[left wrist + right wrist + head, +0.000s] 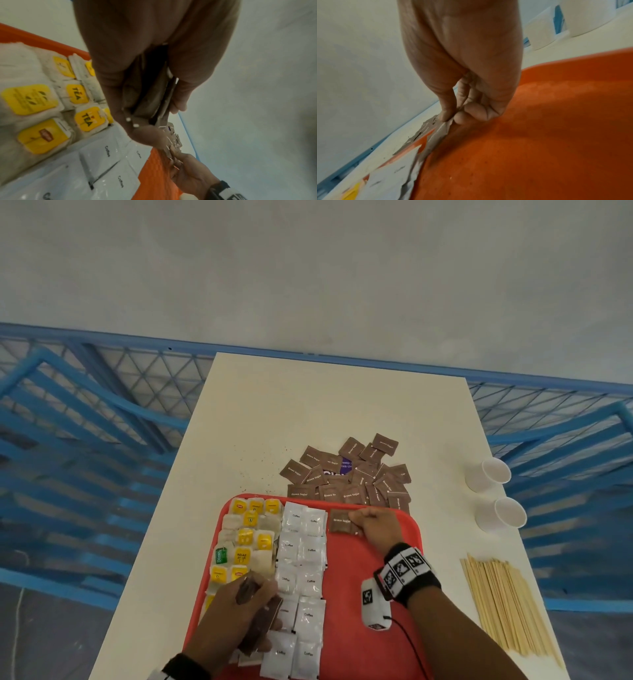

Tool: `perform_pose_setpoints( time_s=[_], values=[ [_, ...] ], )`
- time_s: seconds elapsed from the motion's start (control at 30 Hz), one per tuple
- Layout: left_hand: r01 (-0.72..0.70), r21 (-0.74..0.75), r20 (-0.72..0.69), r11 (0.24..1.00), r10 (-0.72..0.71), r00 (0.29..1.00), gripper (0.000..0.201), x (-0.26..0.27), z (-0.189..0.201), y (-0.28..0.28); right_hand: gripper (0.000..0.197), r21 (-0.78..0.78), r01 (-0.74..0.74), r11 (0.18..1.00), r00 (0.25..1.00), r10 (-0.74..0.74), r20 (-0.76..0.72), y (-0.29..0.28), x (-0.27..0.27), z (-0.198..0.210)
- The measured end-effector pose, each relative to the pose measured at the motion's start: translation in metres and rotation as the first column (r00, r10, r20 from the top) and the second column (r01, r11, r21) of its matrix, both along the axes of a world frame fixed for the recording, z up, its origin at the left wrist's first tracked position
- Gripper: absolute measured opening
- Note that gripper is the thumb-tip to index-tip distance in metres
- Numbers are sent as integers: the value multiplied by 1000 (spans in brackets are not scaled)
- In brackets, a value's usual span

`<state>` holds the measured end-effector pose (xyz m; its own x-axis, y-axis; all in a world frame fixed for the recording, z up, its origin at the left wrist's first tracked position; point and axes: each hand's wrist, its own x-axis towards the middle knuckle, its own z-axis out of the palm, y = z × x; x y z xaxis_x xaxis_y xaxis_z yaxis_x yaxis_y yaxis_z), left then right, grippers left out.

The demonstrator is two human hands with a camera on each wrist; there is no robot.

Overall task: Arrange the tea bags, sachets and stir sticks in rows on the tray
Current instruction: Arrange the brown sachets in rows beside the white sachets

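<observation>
Right hand [376, 525] pinching one brown sugar sachet [342, 521] at far end of red tray [370, 645], beside white coffee sachets [301, 570]. Left hand [239, 607] gripping brown sachet stack [255, 621] over tea bags [246, 537]. Stir sticks [507, 604] on table [308, 412].

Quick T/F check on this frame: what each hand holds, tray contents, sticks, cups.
1. The right hand pinches a brown sugar sachet on the red tray. True.
2. The left hand is empty. False: it holds a stack of brown sachets.
3. The stir sticks lie on the tray. False: they lie on the table, right of the tray.
4. White coffee sachets lie in two columns beside the tea bags. True.
5. Three paper cups stand on the tray. False: two, on the table.
</observation>
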<state>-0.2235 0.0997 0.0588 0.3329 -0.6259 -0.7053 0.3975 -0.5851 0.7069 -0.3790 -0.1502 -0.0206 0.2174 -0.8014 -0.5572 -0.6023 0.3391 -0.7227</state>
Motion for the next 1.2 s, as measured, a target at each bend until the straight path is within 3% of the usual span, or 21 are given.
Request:
perform_pose_setpoints(
  time_s=[0.13, 0.3, 0.47, 0.67, 0.77, 0.87, 1.0, 1.1, 1.2],
  values=[
    [-11, 6, -2, 1000, 11, 1000, 37, 6, -2, 7, 20, -155, 31, 987, 986, -56, -157, 6, 5, -2],
    [-11, 10, -20, 1000, 11, 1000, 41, 7, -1, 8, 36, -151, -35, 988, 974, 0, -227, 19, 11, -3],
    [-53, -2, -83, 999, 52, 995, 37, 6, 4, 4, 34, -170, -80, 982, 958, 29, -285, 24, 18, 0],
    [-194, -62, -323, 979, 164, 932, 43, 6, 16, 0, 40, -194, -59, 979, 970, 11, -241, 25, 6, 7],
    [-255, -121, -504, 959, 162, 848, 49, 8, 27, -5, 22, -253, -75, 964, 992, 47, -113, 41, -7, 46],
    [-270, -192, -625, 943, 95, 775, 51, 5, 37, -14, 9, -336, -173, 926, 981, 193, 26, 73, -18, 99],
    [-168, -282, -530, 944, -8, 848, 38, -8, 47, -26, 14, -321, -279, 905, 937, 329, 116, 120, -15, 146],
    [-79, -323, -391, 943, -57, 918, 31, -20, 50, -30, 27, -225, -288, 931, 943, 316, 101, 139, -15, 144],
    [-2, -327, -268, 945, -91, 959, 34, -31, 49, -27, 19, -212, -261, 942, 952, 288, 106, 146, -19, 139]
  ],
)
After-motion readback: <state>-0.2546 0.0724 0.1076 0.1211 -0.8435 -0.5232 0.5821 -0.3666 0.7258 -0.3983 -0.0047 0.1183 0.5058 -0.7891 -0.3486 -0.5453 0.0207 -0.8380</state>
